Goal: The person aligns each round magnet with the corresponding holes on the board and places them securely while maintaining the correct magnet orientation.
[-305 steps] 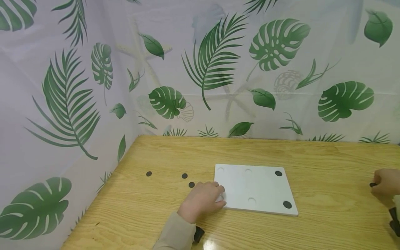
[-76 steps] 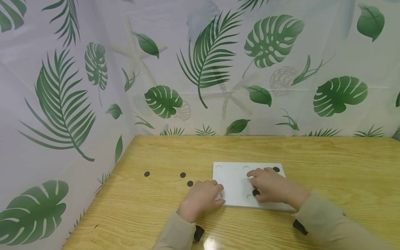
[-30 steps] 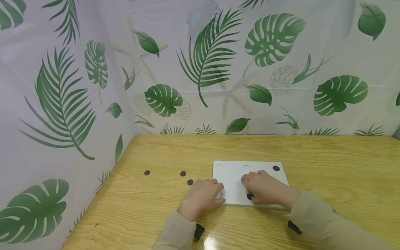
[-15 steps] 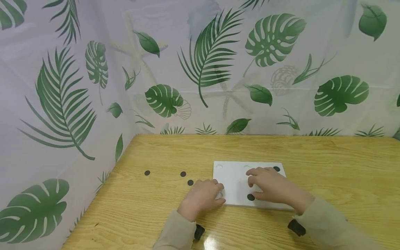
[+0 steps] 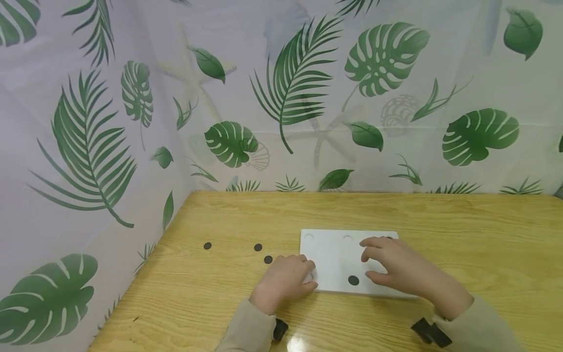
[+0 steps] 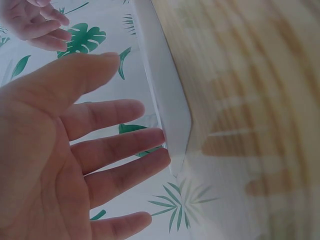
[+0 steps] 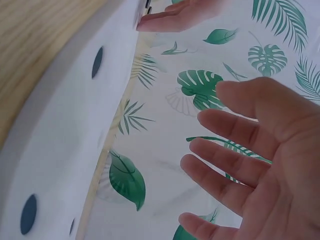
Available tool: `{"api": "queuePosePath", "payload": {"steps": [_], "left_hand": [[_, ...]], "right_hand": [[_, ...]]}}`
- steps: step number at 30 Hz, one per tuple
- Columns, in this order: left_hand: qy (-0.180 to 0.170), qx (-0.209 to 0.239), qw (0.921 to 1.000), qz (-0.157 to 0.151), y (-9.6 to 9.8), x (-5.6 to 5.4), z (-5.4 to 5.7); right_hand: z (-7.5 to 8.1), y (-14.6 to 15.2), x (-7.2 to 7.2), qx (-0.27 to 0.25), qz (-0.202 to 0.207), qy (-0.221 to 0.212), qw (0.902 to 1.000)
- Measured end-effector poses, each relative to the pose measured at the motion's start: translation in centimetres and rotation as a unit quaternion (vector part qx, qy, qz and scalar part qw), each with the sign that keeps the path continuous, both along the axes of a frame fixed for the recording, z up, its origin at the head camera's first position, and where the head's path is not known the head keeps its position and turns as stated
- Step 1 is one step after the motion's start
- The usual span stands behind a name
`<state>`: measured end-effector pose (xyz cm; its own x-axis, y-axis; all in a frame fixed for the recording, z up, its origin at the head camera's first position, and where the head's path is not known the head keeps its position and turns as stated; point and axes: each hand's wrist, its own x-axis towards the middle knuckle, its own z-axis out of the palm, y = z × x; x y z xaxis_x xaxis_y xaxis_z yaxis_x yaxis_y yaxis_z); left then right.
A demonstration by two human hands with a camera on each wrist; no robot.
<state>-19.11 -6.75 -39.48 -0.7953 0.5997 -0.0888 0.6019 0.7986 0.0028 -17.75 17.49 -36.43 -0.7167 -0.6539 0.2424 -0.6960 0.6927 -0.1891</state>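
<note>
A white rectangular board (image 5: 330, 259) with shallow round recesses lies on the table. One flat black disc (image 5: 354, 280) sits in its front middle recess. Another disc (image 5: 389, 238) at the back right is mostly covered by my right hand (image 5: 396, 266). That hand hovers above the board's right part, fingers apart and holding nothing; the right wrist view shows its spread fingers (image 7: 225, 185) clear of the board, with a disc (image 7: 28, 214) in the board's near end. My left hand (image 5: 286, 281) rests on the board's left edge, fingertips touching it, fingers fairly straight in the left wrist view.
Three loose black discs lie on the wooden table (image 5: 211, 303) left of the board: one farthest left (image 5: 207, 246), one nearer (image 5: 258, 247) and one beside my left hand (image 5: 268, 259). A leaf-printed cloth (image 5: 272, 98) hangs behind and along the left.
My right hand, away at the far right with a disc ten seconds ago, brought it to the front middle recess, let it go and drew back rightward. My left hand has stayed on the board's edge.
</note>
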Motion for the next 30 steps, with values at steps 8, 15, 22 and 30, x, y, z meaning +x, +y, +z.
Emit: {"api": "queuePosePath", "payload": {"steps": [8,15,22,30], "left_hand": [[0.013,0.002,0.9999,-0.011,0.0,0.1,0.1],[0.016,-0.004,0.9998,-0.010,0.0,-0.1,-0.1],[0.017,0.001,0.9998,-0.013,0.0,0.0,-0.2],[0.018,0.000,0.9997,-0.013,0.1,-0.1,-0.4]], "right_hand": [[-0.4,0.6,0.4,-0.014,-0.004,0.005,0.9999],[-0.8,1.5,0.4,-0.026,-0.014,0.010,0.9995],[-1.0,3.0,1.2,-0.025,-0.029,0.007,0.9992],[-1.1,3.9,1.8,-0.024,-0.049,-0.008,0.9985]]}}
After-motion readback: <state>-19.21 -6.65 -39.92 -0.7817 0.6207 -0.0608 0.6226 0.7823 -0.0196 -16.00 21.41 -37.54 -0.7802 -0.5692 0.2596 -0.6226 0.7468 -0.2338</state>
